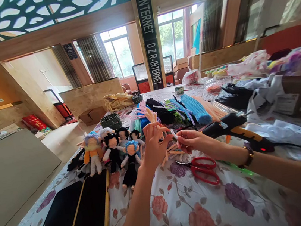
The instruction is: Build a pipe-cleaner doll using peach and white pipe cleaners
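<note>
Your right hand point(190, 141) held a small white strip point(174, 134) beyond the red scissors point(194, 166).
Its thumb and fingers were closed on the strip; your left hand point(155, 142) was partly curled just beside it, though whether it gripped anything could not be told. Dolls point(113, 149) lay left of the scissors, the glue gun point(233, 129) to their right.

A short white strip point(173, 134) tilts near an upright peach-coloured fuzzy piece point(151, 116).

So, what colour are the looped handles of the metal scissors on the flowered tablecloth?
Red looped handles, best seen in the head view.
</note>
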The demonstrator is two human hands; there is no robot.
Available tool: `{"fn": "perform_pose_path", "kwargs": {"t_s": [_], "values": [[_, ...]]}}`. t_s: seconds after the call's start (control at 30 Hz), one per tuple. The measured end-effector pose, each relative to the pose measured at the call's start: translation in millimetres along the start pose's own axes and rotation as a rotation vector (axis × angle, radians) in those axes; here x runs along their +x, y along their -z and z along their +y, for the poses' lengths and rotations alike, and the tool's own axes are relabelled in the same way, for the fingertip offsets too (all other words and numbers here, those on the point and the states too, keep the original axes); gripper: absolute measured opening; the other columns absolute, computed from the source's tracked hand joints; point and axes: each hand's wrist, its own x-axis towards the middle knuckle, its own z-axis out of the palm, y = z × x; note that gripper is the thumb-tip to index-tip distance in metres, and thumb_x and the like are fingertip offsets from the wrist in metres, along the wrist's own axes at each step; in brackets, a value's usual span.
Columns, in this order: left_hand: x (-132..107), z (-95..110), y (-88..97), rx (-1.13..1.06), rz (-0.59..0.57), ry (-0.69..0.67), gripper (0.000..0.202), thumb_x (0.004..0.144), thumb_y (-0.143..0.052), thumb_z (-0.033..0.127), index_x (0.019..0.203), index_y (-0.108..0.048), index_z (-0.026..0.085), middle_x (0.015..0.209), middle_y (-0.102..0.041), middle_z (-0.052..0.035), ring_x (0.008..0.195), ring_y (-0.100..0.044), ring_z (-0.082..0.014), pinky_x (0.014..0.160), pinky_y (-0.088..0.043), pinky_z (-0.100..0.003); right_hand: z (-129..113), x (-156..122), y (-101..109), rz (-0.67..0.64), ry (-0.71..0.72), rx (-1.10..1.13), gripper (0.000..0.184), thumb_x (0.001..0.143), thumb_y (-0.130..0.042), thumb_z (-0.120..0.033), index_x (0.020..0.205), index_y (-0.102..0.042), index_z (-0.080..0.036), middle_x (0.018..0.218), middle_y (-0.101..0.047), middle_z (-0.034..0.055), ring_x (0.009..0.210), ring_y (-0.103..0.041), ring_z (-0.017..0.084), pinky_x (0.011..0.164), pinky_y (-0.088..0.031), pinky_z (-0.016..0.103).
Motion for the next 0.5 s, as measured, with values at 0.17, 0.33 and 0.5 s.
{"fn": "perform_pose_path", "kwargs": {"t_s": [0.17, 0.33, 0.5], "values": [[-2, 7, -5.6, -0.015, -0.02, 0.005, 0.01, 0.081, -0.063, 0.028, 0.088, -0.065, 0.022, 0.1, -0.053, -0.0047, 0.102, -0.047, -0.0193, 0.095, -0.038, -0.036, 11, -5, 4, -0.034, 0.026, -0.011, 0.047, 0.07, -0.065, -0.061, 0.076, -0.051, -0.016, 0.068, -0.057, -0.0028, 0.052, -0.048, 0.006, 0.051, -0.036, 0.022], [-2, 16, -7.9, -0.076, -0.046, 0.03, 0.006, 0.083, -0.061, 0.025, 0.085, -0.065, 0.021, 0.101, -0.054, -0.0043, 0.102, -0.047, -0.0179, 0.093, -0.04, -0.033, 16, -6, 8, -0.05, 0.08, -0.068, 0.049, 0.072, -0.059, -0.065, 0.077, -0.047, -0.018, 0.065, -0.056, -0.0034, 0.05, -0.046, 0.007, 0.052, -0.036, 0.023], [-3, 20, -12.6, -0.074, -0.08, 0.054, 0.006, 0.084, -0.06, 0.025, 0.084, -0.065, 0.021, 0.1, -0.056, -0.0037, 0.102, -0.048, -0.0178, 0.092, -0.041, -0.033, 21, -7, 12, -0.026, 0.215, -0.298, 0.03, 0.09, -0.043, -0.047, 0.076, -0.042, -0.02, 0.066, -0.054, -0.0027, 0.051, -0.045, 0.008, 0.05, -0.035, 0.023]]}}
